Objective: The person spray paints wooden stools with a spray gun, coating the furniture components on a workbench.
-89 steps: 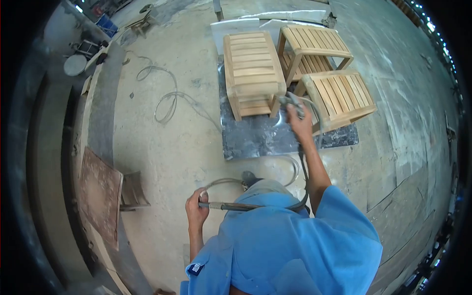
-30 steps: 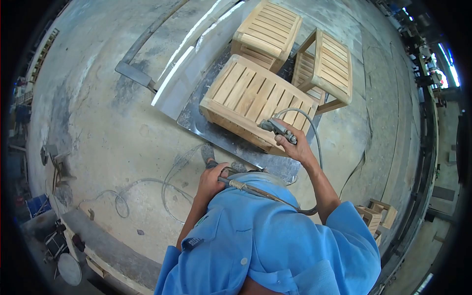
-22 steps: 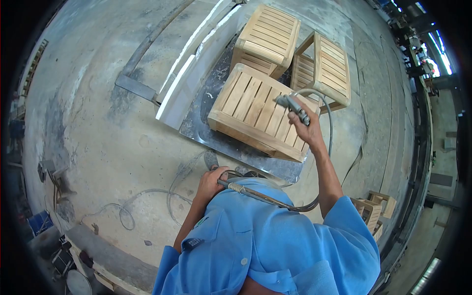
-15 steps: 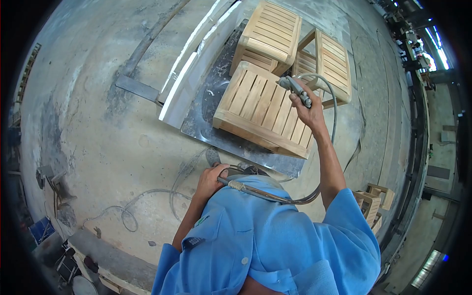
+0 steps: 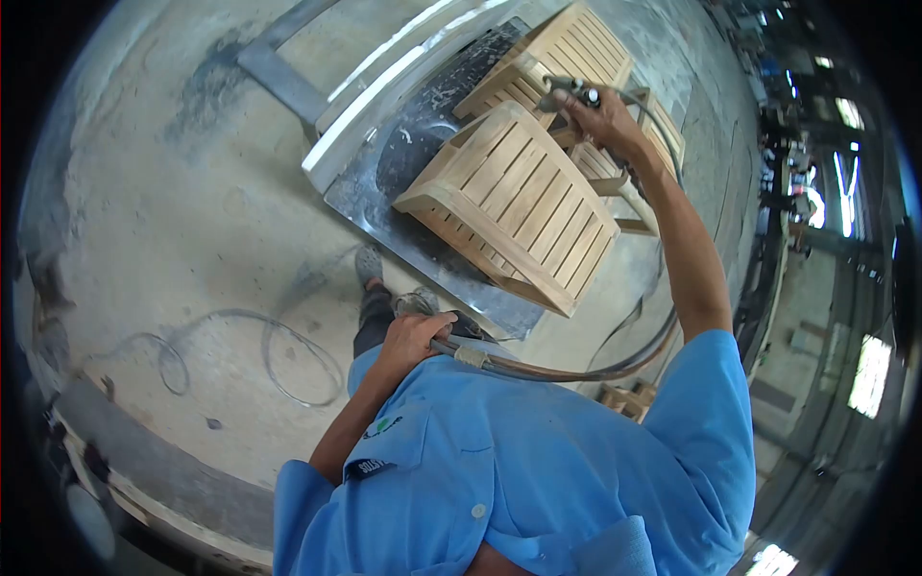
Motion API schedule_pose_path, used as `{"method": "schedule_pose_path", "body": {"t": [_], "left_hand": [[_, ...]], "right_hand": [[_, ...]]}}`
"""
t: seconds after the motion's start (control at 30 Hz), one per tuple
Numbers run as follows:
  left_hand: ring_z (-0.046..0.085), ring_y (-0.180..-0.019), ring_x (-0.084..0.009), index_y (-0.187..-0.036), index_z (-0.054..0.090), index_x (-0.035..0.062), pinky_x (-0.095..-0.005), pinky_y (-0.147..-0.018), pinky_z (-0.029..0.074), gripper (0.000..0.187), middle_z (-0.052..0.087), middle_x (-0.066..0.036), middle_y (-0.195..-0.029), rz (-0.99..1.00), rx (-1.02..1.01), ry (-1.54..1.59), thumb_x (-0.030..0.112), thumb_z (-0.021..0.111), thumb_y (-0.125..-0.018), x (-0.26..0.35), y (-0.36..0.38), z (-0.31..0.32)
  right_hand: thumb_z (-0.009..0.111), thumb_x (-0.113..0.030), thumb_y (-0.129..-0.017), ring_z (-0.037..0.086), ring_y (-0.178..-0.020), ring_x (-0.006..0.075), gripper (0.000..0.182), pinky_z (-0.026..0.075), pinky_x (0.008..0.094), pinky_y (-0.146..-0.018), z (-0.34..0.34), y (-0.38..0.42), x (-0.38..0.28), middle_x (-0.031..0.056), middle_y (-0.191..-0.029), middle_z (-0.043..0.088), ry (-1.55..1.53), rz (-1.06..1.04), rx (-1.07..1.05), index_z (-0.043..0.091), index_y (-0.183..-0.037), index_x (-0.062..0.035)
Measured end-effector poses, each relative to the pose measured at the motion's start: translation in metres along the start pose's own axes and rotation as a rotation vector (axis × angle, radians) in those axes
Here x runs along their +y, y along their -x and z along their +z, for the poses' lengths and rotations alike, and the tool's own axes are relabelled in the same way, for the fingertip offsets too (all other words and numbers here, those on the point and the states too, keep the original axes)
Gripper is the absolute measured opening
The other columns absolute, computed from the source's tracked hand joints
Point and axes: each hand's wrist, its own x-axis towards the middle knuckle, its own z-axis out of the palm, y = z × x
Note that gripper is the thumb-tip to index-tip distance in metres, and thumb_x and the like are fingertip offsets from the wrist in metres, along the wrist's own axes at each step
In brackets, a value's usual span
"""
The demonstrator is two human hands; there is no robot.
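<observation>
A grey metal spray gun point(image 5: 569, 93) is gripped in my right hand point(image 5: 607, 123), held over the slatted wooden stools. Near my waist my left hand point(image 5: 415, 338) is wrapped round a hose point(image 5: 519, 369), which has tape around it and runs right towards my right arm. The nearest wooden stool point(image 5: 523, 197) has a slatted top and stands on a dark, paint-marked board point(image 5: 384, 206). Behind it is a second slatted stool point(image 5: 581, 48), and a third point(image 5: 663, 125) is partly hidden by my right hand and forearm.
White-edged panels point(image 5: 331, 144) stand along the board's left side. A metal bar point(image 5: 283, 86) lies beyond them. A thin hose point(image 5: 274, 370) loops over the concrete floor at the left. More wooden pieces point(image 5: 629, 398) are at the lower right, partly behind my sleeve.
My view has turned and shifted, so the stools appear more tilted. My right hand with the spray gun has moved up and away over the rear stools. My left hand still holds the hose.
</observation>
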Motion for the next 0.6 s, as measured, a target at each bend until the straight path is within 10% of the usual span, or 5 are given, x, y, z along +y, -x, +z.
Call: {"method": "schedule_pose_path", "body": {"t": [0.23,0.57,0.6], "left_hand": [[0.064,-0.065,-0.0284,-0.105,0.066,0.004,-0.0411,-0.063,0.05,0.043,0.064,-0.007,-0.07,0.0,0.095,0.091,0.016,0.075,-0.065,-0.01,0.001,0.003],[0.065,-0.069,-0.0292,-0.104,0.067,0.0044,-0.0398,-0.062,0.05,0.043,0.065,-0.009,-0.073,-0.083,0.142,0.084,0.008,0.075,-0.062,-0.019,0.003,-0.006],[0.065,-0.068,-0.0294,-0.104,0.067,0.0042,-0.0399,-0.062,0.049,0.043,0.065,-0.009,-0.073,-0.078,0.122,0.075,0.008,0.075,-0.062,-0.019,0.001,-0.007]], "right_hand": [[0.066,-0.059,-0.086,0.063,-0.058,0.0116,0.068,0.046,0.0253,-0.044,0.076,0.015,-0.076,0.0049,-0.066,0.062,-0.001,0.097,-0.459,0.063,-0.119,0.001],[0.067,-0.045,-0.091,0.06,-0.054,0.0105,0.039,0.047,0.0266,-0.045,0.005,-0.054,-0.019,0.0014,-0.068,0.065,0.421,0.154,0.01,0.068,-0.119,-0.018],[0.066,-0.048,-0.091,0.057,-0.054,0.0095,0.046,0.041,0.0262,-0.043,0.0,-0.038,-0.017,0.0011,-0.066,0.059,0.429,0.109,0.069,0.069,-0.112,-0.0077]]}}
